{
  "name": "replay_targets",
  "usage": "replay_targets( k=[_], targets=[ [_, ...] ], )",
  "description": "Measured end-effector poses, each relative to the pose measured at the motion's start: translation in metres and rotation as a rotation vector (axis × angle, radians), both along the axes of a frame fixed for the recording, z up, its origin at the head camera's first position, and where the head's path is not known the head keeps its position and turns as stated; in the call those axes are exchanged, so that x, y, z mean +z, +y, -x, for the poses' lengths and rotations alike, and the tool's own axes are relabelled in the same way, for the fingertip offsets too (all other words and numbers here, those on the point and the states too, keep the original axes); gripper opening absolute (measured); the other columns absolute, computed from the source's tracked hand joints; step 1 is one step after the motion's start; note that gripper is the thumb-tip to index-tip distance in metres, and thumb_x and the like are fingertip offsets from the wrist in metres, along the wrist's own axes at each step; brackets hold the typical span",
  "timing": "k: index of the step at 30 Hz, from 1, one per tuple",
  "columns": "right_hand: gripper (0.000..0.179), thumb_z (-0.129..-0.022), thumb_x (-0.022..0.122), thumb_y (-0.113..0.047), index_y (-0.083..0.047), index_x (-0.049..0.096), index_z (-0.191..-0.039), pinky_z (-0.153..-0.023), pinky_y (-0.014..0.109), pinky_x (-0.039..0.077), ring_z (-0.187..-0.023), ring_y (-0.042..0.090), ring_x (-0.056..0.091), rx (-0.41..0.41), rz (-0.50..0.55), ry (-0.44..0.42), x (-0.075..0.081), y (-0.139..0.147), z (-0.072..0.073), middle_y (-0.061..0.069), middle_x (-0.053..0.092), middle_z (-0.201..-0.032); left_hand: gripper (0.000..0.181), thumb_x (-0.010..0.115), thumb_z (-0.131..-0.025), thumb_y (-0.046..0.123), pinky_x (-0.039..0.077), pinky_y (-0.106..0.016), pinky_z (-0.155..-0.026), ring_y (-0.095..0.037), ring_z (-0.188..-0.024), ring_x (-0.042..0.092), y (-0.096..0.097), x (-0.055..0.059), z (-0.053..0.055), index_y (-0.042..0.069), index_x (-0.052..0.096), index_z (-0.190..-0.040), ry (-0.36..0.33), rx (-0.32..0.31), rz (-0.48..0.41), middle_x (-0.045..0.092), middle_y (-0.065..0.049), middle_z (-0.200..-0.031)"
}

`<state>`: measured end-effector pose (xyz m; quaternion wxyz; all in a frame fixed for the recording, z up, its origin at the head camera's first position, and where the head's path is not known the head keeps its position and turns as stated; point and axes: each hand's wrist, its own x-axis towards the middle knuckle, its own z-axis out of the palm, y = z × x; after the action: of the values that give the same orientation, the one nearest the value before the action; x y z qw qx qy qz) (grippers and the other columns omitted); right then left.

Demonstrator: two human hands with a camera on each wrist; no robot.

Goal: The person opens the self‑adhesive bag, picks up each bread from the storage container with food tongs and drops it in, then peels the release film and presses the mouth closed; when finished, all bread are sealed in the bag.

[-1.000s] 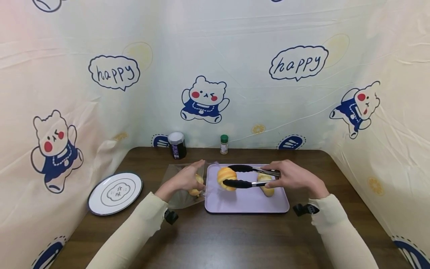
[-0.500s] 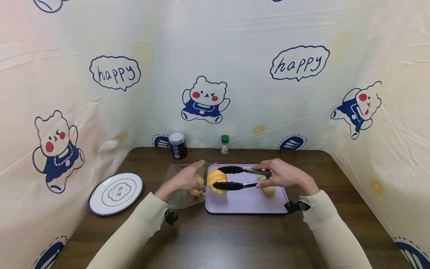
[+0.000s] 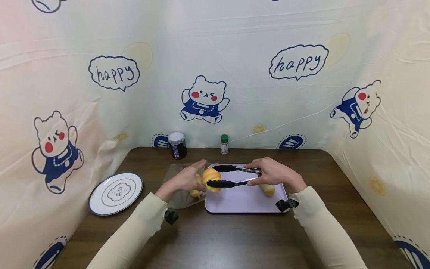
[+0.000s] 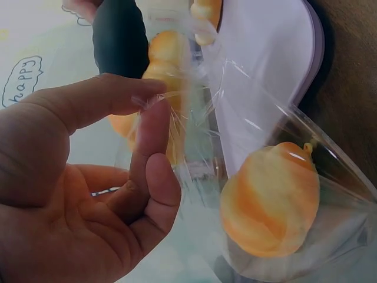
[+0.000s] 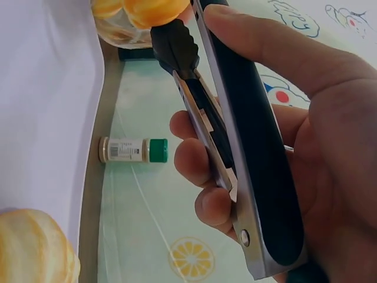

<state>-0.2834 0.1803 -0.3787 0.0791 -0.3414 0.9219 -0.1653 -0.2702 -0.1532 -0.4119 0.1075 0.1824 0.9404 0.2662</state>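
Note:
My left hand [image 3: 184, 178] pinches the mouth of a clear plastic bag [image 3: 176, 200] between thumb and fingertip. Inside the bag lies a golden bread roll [image 4: 271, 203], partly covered by the hand in the head view. Tongs [image 3: 225, 184] with black tips and steel arms are gripped in my right hand [image 3: 275, 173]. A striped golden bread roll [image 3: 210, 175] sits between the tong tips, at the bag's mouth and over the left edge of the lilac tray [image 3: 242, 203]. Another, paler roll [image 3: 268, 189] rests on the tray's right side, partly behind the right hand.
A white plate [image 3: 115, 193] with a dark blue rim lies at the table's left. Toward the back stand a dark jar with a pale lid [image 3: 177, 145] and a small green-capped shaker [image 3: 224, 144]. A printed curtain [image 3: 248, 104] hangs around the table.
My right hand has moved left with the tongs, carrying the held roll from over the tray to the bag's mouth. My left hand has stayed in place.

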Motion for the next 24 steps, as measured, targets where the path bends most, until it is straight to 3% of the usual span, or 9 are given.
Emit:
replay_targets(
  k=[7,14,20,24],
  targets=[
    [0.064,-0.083,0.077,-0.050,-0.016,0.064,-0.135,-0.100,0.049,0.052,-0.108,0.021,0.062,-0.017,-0.016,0.019,0.003,-0.004,0.000,0.010,0.065,-0.135,0.103,0.084,-0.073,0.011,0.044,-0.049,-0.108,-0.034,-0.142,0.042,0.000,0.002,-0.001,0.006,0.026,-0.158,0.015,0.021,-0.002,0.024,-0.014,-0.166],
    [0.063,-0.083,0.077,-0.048,-0.015,0.064,-0.135,-0.101,0.050,0.051,-0.111,0.024,0.062,-0.033,-0.025,0.024,0.007,-0.012,-0.004,0.011,0.064,-0.136,0.103,0.085,-0.073,0.011,0.033,-0.052,-0.119,-0.036,-0.148,0.034,0.002,0.001,0.000,0.007,0.026,-0.158,-0.004,0.007,-0.002,0.024,-0.011,-0.166],
    [0.061,-0.082,0.079,-0.045,-0.015,0.065,-0.133,-0.102,0.052,0.050,-0.119,0.029,0.062,-0.100,-0.050,0.029,0.008,-0.016,-0.007,0.011,0.064,-0.135,0.102,0.082,-0.073,0.009,0.045,-0.045,-0.107,-0.030,-0.139,0.045,0.000,0.003,-0.002,0.006,0.026,-0.158,-0.019,0.007,0.007,0.026,-0.011,-0.166],
    [0.062,-0.082,0.079,-0.044,-0.015,0.064,-0.135,-0.101,0.050,0.051,-0.117,0.028,0.062,-0.063,-0.055,0.041,0.008,-0.021,-0.010,0.010,0.065,-0.133,0.103,0.083,-0.074,0.011,0.044,-0.047,-0.110,-0.031,-0.141,0.043,0.001,0.003,-0.002,0.006,0.024,-0.158,0.001,-0.003,0.013,0.023,-0.011,-0.166]
  ],
)
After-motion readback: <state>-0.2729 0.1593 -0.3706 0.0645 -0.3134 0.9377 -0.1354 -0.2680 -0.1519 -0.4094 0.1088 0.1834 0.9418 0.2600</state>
